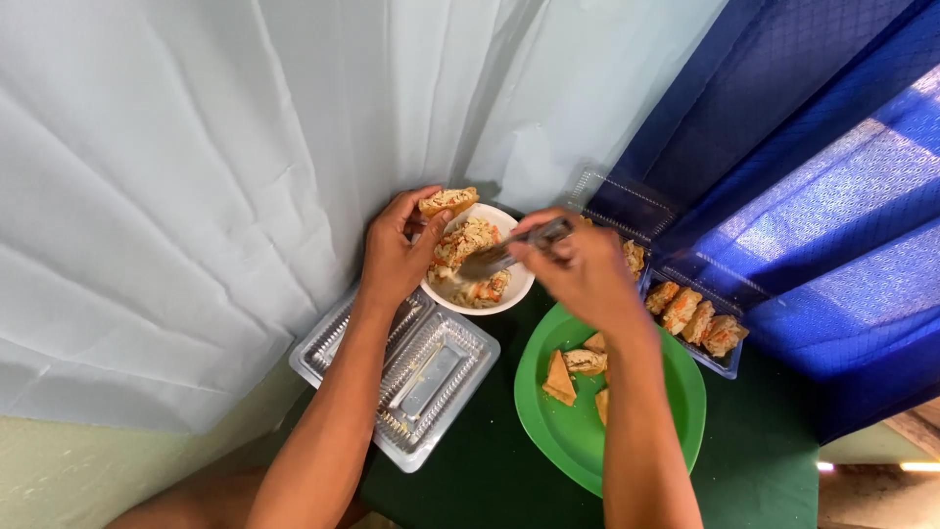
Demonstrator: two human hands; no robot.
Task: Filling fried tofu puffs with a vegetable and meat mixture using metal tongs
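white bowl point(509, 290) of filling sits between both hands: left hand point(394, 257) pinches a stuffed pastry point(448, 201) at its far rim, right hand point(580, 269) grips a fork point(509, 249) angled left into it.

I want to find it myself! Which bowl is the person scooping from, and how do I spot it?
Start at the big green plate on the dark green table. Just above its left edge, against the pale curtain, sits the white bowl of chopped filling, between the left hand and right hand. It is the only round white dish; its neighbours are clear plastic trays.
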